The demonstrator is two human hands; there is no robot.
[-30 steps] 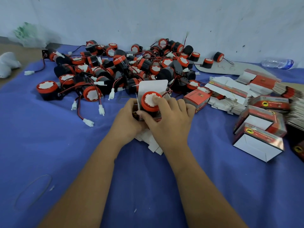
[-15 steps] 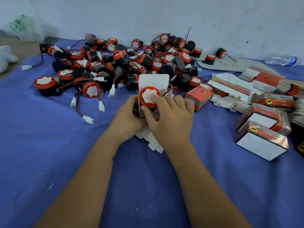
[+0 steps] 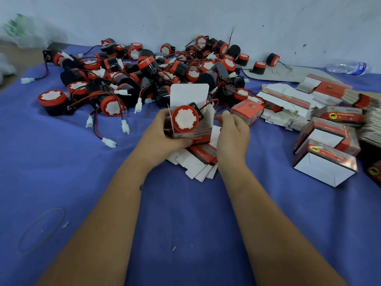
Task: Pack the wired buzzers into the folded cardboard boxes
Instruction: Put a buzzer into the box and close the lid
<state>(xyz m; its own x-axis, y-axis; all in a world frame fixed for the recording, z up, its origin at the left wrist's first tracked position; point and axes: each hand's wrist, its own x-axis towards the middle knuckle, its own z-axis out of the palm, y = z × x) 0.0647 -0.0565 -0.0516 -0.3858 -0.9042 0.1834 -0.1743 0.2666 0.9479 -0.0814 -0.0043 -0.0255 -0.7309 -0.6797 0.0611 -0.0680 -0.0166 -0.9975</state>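
Buzzer (image 3: 184, 118) sits inside the open box (image 3: 190, 129) with its lid flap up, just in front of the buzzer pile (image 3: 144, 73); my left hand (image 3: 165, 137) grips that box, my right hand (image 3: 233, 133) hovers beside it, fingers loosely curled, holding nothing

A blue cloth (image 3: 86, 182) covers the surface. A heap of buzzers (image 3: 144, 75) lies far centre, flat cartons (image 3: 288, 104) and folded boxes (image 3: 325, 170) at right, a rubber band (image 3: 41, 230) near left.
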